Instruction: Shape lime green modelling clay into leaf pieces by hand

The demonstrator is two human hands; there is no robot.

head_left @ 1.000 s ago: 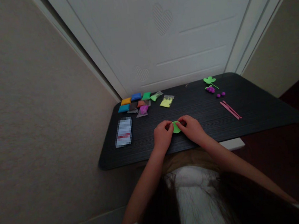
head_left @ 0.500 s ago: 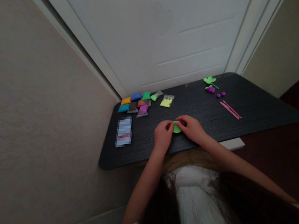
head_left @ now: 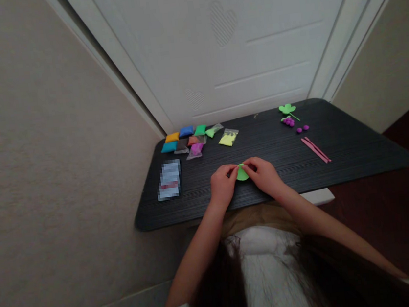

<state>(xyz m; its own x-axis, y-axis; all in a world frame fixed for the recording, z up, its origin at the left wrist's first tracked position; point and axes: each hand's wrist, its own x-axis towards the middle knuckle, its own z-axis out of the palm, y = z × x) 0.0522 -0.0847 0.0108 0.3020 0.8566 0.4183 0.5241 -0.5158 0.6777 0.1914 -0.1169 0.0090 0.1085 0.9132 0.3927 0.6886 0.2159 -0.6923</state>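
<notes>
A flat, light green piece of modelling clay (head_left: 242, 173) with a rounded lower edge is between my hands, just above or on the dark table. My left hand (head_left: 223, 185) pinches its left upper edge between thumb and fingers. On the other side my right hand (head_left: 264, 174) grips the right upper edge in the same way. The fingertips of both hands nearly meet at the top of the clay and hide part of it.
Several coloured clay packets, among them a yellow one (head_left: 228, 137) and a purple one (head_left: 196, 150), lie at the back left of the dark table (head_left: 274, 148). Pink modelling tools (head_left: 315, 149), purple clay balls (head_left: 302, 129) and a green clay leaf shape (head_left: 287, 109) are on the right. A phone-like rectangle (head_left: 169, 179), blurred, lies left.
The green clay between my fingers has shifted slightly and its outline looks a little more pointed at the top. Both hands stay in nearly the same place.
</notes>
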